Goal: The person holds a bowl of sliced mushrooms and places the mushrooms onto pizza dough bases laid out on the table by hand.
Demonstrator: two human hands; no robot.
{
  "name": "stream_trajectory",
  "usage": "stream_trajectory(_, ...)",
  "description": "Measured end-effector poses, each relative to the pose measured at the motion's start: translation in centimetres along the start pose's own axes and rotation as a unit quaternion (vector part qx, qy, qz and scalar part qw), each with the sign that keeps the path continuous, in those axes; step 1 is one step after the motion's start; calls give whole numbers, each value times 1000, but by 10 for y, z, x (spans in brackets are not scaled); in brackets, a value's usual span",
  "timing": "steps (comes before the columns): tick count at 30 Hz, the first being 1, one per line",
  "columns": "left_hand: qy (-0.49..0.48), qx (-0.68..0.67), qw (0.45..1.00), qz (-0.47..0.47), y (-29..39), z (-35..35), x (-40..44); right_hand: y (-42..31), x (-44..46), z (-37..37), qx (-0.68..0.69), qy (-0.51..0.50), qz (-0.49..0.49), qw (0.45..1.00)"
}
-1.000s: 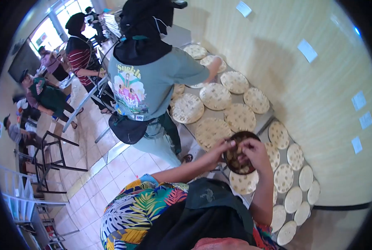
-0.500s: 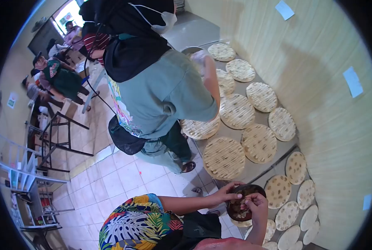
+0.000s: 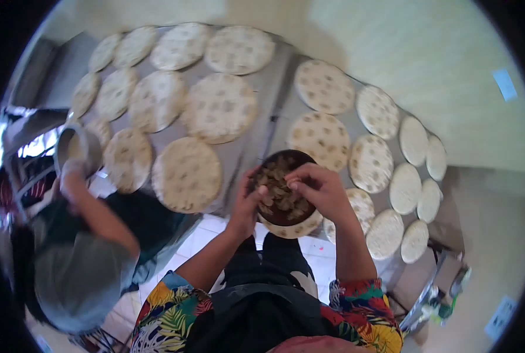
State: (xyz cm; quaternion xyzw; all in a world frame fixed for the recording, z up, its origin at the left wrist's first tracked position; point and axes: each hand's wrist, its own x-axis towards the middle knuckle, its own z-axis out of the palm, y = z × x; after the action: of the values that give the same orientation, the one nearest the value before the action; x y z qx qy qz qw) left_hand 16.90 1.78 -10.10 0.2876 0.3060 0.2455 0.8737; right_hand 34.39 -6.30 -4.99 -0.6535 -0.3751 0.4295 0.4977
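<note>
A dark brown bowl (image 3: 290, 220) is in front of my body, with thin brownish-green slices (image 3: 274, 189) inside. My left hand (image 3: 246, 205) grips the bowl's left side, thumb over the rim. Above the bowl's right half, the fingertips of my right hand (image 3: 316, 187) are pinched together; whatever is between them is too small to make out. Just beyond the bowl lies a flat round dough (image 3: 318, 140) dotted with brown slices. Another dotted round (image 3: 298, 228) shows partly from under the bowl.
Several dotted rounds (image 3: 221, 109) cover the left table (image 3: 261, 120). Plainer rounds (image 3: 405, 188) lie on the right one. At left a co-worker (image 3: 86, 276) reaches a gloved hand into a grey pot (image 3: 92, 144). A wall (image 3: 392, 35) stands behind the tables.
My view has swung from the co-worker and the room at left to the tables straight ahead. The bowl stays in my left hand, my right fingers still at it.
</note>
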Motion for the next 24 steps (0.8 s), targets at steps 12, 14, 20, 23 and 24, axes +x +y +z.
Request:
stream_trajectory(12,25,-46,995,-88,-62,55,47,53,39,-171,227,146,88,959)
stream_trajectory(14,20,-55,994,-88,-70,53,55,68,51,-192,210,148,97,962)
stream_trajectory(20,33,-24,994,-97,-83,61,64,105,92,-246,58,207,101,971)
stream_trajectory(23,26,-12,996,-86,-90,63,68,127,118,-275,-88,190,72,975)
stream_trajectory(24,29,-14,996,-86,-92,66,68,133,128,-279,-89,187,73,976)
